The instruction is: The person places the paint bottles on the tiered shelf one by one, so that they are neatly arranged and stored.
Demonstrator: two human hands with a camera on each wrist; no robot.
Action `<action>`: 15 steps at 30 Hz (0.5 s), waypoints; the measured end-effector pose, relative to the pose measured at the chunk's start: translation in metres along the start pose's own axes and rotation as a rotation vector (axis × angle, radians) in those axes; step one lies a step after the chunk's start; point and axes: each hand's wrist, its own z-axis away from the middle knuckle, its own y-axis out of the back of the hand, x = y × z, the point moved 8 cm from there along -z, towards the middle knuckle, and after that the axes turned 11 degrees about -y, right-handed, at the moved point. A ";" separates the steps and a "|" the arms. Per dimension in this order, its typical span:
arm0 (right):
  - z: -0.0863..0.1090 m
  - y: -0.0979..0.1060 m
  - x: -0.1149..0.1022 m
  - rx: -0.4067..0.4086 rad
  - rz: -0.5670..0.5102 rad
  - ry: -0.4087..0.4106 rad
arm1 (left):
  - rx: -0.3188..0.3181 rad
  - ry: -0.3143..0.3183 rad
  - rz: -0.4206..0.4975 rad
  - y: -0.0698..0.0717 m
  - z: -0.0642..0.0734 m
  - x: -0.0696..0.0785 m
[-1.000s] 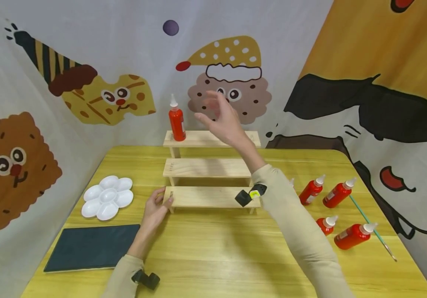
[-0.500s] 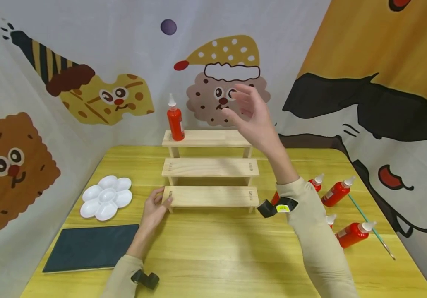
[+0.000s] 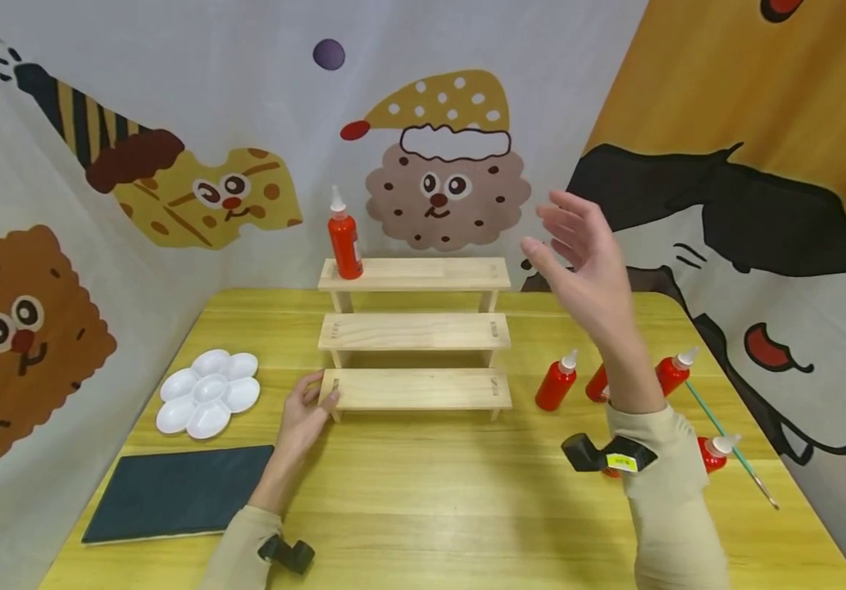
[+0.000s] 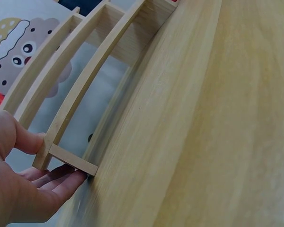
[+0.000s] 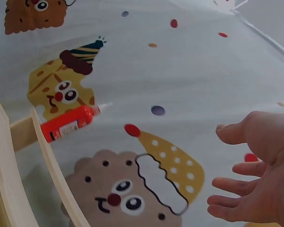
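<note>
A three-tier wooden stand [image 3: 416, 388] occupies the middle of the table. On the left end of its top tier a red squeeze bottle [image 3: 345, 246] with a white nozzle stands upright. My left hand [image 3: 303, 418] grips the left end of the lowest tier; in the left wrist view the thumb [image 4: 31, 142] lies on the board and the fingers curl under the end. My right hand [image 3: 593, 279] is raised in the air to the right of the stand, fingers relaxed and holding nothing. Below it are several more red bottles [image 3: 556, 383], some partly hidden by the forearm.
A white flower-shaped paint palette [image 3: 209, 393] lies at the left of the table. In front of it is a dark rectangular board [image 3: 172, 496]. A thin green paintbrush [image 3: 733, 447] lies at the right, near the bottles. A printed curtain [image 3: 246, 49] hangs behind the table.
My right hand has moved to the right, from in front of the top tier to above the group of bottles. My left hand keeps its grip on the stand; the bottle on top stays put.
</note>
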 end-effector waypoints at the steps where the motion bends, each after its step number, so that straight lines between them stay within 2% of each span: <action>1: 0.003 0.005 0.004 0.011 0.005 -0.013 | 0.002 0.000 -0.004 0.000 0.000 0.000; 11: 0.027 0.057 0.033 0.109 0.063 -0.126 | 0.010 0.009 -0.023 0.000 0.002 0.001; 15: 0.038 0.073 0.045 0.139 0.120 -0.175 | 0.016 0.012 -0.022 0.000 0.001 0.002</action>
